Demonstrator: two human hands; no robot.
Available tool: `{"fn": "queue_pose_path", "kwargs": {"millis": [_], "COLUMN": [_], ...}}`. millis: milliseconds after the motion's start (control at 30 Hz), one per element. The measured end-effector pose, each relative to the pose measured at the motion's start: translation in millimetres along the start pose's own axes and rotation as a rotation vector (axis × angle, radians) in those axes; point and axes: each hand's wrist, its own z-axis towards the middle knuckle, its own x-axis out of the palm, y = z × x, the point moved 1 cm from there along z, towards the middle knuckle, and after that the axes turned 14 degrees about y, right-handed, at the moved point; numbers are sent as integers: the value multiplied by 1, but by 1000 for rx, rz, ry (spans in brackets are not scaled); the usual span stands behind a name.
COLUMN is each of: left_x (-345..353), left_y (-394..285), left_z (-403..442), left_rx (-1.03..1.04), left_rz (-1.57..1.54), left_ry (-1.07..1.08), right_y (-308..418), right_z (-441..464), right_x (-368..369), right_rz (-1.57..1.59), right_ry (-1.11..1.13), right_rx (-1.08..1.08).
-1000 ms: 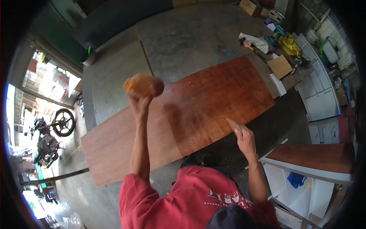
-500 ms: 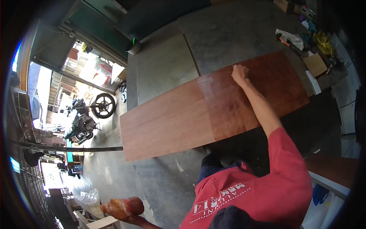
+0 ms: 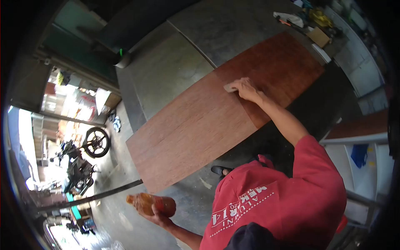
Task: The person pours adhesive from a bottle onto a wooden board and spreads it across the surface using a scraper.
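Note:
My left hand is closed around an amber plastic bottle of orange-brown liquid, held tilted beside the board's lower left corner. My right hand pinches a small pale pad, which looks like a folded cloth or sponge, against the wooden board. It sits at the line between two shades of the surface. To the right, the wood is dark reddish brown; to the left, it is paler and dull.
A motorcycle stands at the left by a bright opening. A pot is beyond the board. Cardboard and loose items lie at the far right. A white shelf unit stands at the near right.
My right hand has moved from the board's far edge toward me and left, with the pad now visible. The bottle in my left hand has come up and right. The view has shifted.

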Motion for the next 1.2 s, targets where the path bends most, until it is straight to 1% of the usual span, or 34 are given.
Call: {"fn": "queue_pose_path", "kwargs": {"millis": [33,67,100,133,167,233,267,300,333,367,433,467,500,533,567,600,667,700,767,833,867,967,1100,1167,1200], "left_x": [2,8,14,17,33,69,91,112,136,160,209,231,254,277,301,323,366,383,413,439,451,474,489,483,479], "left_y": [11,21,37,62,47,39,31,20,-1,-21,-31,-53,-74,-83,-90,-103,-129,-138,-155,-168,-178,-199,-175,-167,-164], "left_z": [27,48,74,104,126,166,182,197,205,210,231,235,238,246,253,259,266,267,270,273,270,255,267,273,273], "left_rx": [12,-46,-91,-89,-105,-92,-82,-75,-20,28,68,23,-26,29,86,81,73,69,279,272,264,223,190,303,291], "left_rz": [45,-6,-56,-35,16,-17,16,56,134,214,227,313,404,507,610,640,865,888,1035,1078,1101,1111,1082,1075,1071], "left_ry": [90,131,176,257,350,560,669,768,861,944,1207,1311,1416,1445,1476,1469,1578,1573,1521,1513,1506,1502,1506,1498,1495], "right_y": [12,25,40,53,79,123,133,141,146,148,138,134,130,128,126,124,116,113,106,97,93,84,77,76,76], "right_z": [-26,-53,-79,-100,-115,-138,-146,-152,-156,-159,-164,-163,-162,-160,-157,-155,-151,-149,-146,-144,-142,-140,-137,-132,-129], "right_x": [-2,3,15,30,19,-9,-17,-21,-24,-27,-35,-35,-34,-32,-33,-35,-37,-38,-38,-37,-34,-34,-42,-43,-45], "right_rz": [29,67,56,49,46,161,171,248,326,344,428,451,512,575,603,623,660,669,692,725,759,811,807,761,761], "right_ry": [-26,-56,-159,-138,-150,204,194,150,108,106,16,16,-75,-168,-174,-175,-184,-192,-208,-162,-239,-269,-233,-243,-233], "right_rx": [-25,-49,-72,-18,24,120,142,212,271,262,428,408,416,429,422,417,413,402,393,408,372,386,391,367,361]}}
